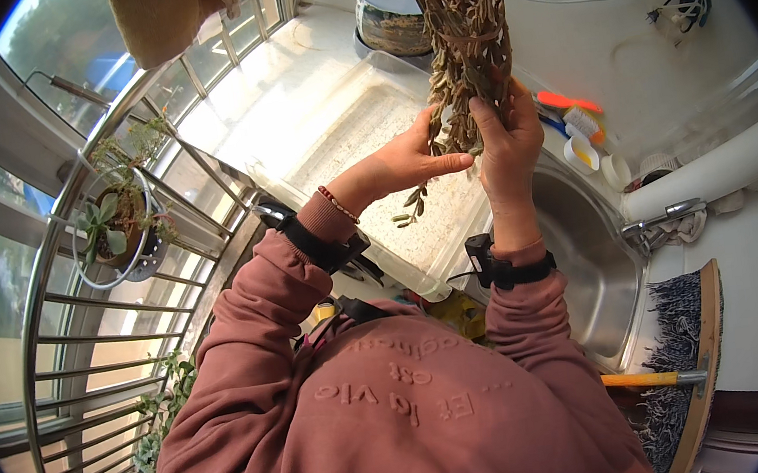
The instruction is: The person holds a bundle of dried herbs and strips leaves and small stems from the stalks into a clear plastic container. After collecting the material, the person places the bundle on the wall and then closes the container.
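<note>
A thick bundle of dried brown seed pods hangs down from the upper edge of the view. My right hand grips its lower right side, thumb in front and fingers partly hidden behind the pods. At the lower left of the bundle is my left hand, its thumb stretched out and apart from the fingers, whose tips go out of sight beside the pods. A few loose-hanging pods dangle below that hand. Under both hands lies a large clear plastic bin with small bits scattered over its pale bottom.
To the right is a steel sink with a tap. Brushes and a white cup line its far edge. A broom head stands at lower right. Metal railing and a potted plant are left; a glazed pot sits behind.
</note>
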`<state>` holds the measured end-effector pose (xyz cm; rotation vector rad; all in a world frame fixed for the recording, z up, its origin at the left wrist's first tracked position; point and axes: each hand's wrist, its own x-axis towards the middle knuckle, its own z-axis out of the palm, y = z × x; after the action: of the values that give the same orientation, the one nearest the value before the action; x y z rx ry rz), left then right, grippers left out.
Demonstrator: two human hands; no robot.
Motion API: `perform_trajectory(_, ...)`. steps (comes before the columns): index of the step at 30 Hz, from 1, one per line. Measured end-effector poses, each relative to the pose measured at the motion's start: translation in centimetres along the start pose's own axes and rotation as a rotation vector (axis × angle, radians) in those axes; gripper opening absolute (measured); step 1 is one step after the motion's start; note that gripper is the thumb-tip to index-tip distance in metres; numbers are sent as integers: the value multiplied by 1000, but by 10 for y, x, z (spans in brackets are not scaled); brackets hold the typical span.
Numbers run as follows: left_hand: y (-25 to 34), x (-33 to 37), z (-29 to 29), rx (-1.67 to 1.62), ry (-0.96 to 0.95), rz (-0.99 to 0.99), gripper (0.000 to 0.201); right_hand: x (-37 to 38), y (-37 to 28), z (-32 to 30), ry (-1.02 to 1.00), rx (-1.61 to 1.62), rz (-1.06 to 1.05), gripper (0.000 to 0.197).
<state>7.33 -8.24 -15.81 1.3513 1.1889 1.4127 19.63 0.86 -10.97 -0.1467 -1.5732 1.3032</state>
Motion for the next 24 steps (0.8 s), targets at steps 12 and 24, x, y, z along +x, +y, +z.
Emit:
perform_trajectory(12,31,10,7,-36,357,139,106,-18,16,-11,-5,20,95,43)
perform_trajectory(24,51,19,4,-198,328,76,46,-25,12,-34,202,-121,45,48)
